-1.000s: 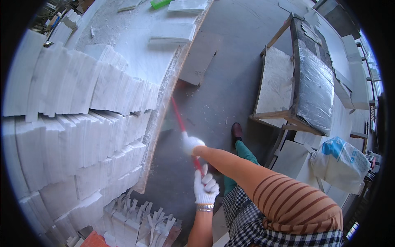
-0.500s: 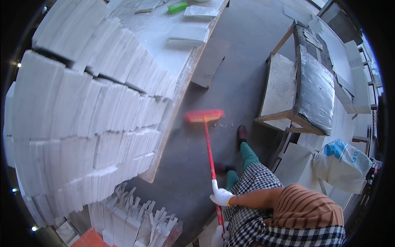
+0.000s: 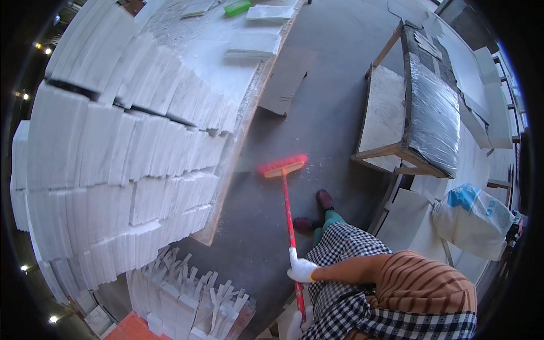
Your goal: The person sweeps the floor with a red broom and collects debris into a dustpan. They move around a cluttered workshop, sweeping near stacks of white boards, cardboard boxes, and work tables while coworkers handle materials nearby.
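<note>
A push broom with a red handle slants up across the floor. Its orange head carries red bristles, blurred by motion, that rest on the grey floor near small pale debris. My right hand, in a white glove, is closed around the middle of the handle. Lower down, by the bottom edge, my left hand, also white-gloved, grips the handle's end and is partly cut off by the frame. My dark red shoes stand close together behind the broom head.
Tall stacks of white stone slabs fill the left, beside a dusty table. Thin strips stand in a bin at lower left. A brown board lies by the table. To the right are a plastic-covered wooden stand and a white sack.
The broom head has shifted slightly down and tilted, its right end higher. My forward foot has drawn back towards the other. Both hands keep their grip on the handle.
</note>
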`<move>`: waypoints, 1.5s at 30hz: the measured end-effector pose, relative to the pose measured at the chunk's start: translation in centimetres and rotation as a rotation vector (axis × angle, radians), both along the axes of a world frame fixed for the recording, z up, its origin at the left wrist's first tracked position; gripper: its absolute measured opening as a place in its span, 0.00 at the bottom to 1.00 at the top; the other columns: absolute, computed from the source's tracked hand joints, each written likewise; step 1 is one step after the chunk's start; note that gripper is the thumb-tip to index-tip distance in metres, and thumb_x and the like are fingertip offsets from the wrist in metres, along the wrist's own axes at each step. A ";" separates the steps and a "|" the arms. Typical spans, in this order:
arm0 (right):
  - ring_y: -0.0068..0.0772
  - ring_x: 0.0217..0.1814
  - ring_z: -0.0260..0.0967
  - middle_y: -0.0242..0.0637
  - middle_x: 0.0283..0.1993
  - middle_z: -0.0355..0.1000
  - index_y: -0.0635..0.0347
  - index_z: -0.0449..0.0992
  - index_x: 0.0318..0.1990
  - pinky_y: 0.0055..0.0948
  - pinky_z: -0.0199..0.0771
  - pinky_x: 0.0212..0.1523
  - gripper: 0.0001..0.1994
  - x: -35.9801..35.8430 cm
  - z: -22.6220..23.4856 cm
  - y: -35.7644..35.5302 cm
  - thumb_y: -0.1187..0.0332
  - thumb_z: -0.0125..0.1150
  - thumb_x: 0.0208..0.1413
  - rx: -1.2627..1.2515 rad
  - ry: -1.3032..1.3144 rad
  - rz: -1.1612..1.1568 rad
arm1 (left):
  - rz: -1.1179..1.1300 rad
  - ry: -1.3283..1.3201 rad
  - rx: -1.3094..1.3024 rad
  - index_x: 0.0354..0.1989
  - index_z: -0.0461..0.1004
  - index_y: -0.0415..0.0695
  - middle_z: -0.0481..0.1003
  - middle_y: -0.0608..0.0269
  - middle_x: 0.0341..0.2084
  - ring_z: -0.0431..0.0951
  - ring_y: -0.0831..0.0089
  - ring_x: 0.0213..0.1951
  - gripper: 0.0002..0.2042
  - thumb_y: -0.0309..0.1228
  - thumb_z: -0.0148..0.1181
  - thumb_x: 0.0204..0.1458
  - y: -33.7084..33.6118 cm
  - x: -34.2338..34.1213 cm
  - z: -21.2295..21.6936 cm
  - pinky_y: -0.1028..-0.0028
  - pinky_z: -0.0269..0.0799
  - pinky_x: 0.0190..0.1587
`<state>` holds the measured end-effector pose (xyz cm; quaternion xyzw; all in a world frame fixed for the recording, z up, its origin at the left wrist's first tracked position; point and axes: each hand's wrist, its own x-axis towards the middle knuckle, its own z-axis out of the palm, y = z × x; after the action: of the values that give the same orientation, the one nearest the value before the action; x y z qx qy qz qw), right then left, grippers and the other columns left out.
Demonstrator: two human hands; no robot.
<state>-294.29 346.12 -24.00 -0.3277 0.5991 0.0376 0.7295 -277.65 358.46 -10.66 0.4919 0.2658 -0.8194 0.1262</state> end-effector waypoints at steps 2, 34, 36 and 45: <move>0.59 0.42 0.78 0.65 0.41 0.76 0.69 0.23 0.72 0.50 0.77 0.48 0.45 -0.6 1.5 0.6 0.60 0.47 0.60 -0.080 0.041 0.009 | -0.123 -0.103 -0.074 0.53 0.72 0.56 0.48 0.78 0.11 0.48 0.82 0.08 0.21 0.56 0.40 0.66 0.7 -0.6 1.8 0.77 0.46 0.11; 0.46 0.41 0.81 0.42 0.38 0.81 0.70 0.72 0.51 0.57 0.57 0.67 0.21 -24.8 -11.1 -13.1 0.64 0.63 0.54 -0.213 0.481 0.138 | -0.515 -0.024 -0.191 0.46 0.73 0.52 0.60 0.82 0.16 0.53 0.88 0.10 0.11 0.44 0.53 0.65 -22.4 -25.4 -9.9 0.81 0.47 0.12; 0.45 0.42 0.82 0.39 0.39 0.82 0.64 0.82 0.42 0.58 0.51 0.69 0.15 -20.4 -10.8 -11.0 0.64 0.67 0.50 -0.386 0.478 0.570 | -0.610 -0.080 -0.290 0.45 0.73 0.50 0.59 0.81 0.15 0.53 0.87 0.10 0.12 0.44 0.54 0.64 -19.9 -20.1 -7.7 0.81 0.47 0.12; 0.48 0.43 0.80 0.41 0.39 0.81 0.61 0.76 0.46 0.48 0.78 0.48 0.18 12.0 -5.4 -1.7 0.63 0.63 0.49 -0.434 -0.045 0.517 | -0.932 -0.418 -0.270 0.35 0.76 0.55 0.60 0.81 0.13 0.56 0.87 0.12 0.12 0.42 0.48 0.67 -12.4 7.6 4.3 0.81 0.46 0.13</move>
<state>-282.26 344.40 -29.42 -0.6171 0.4741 0.0858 0.6221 -270.04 346.02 -6.40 0.6901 -0.1200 -0.7000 -0.1390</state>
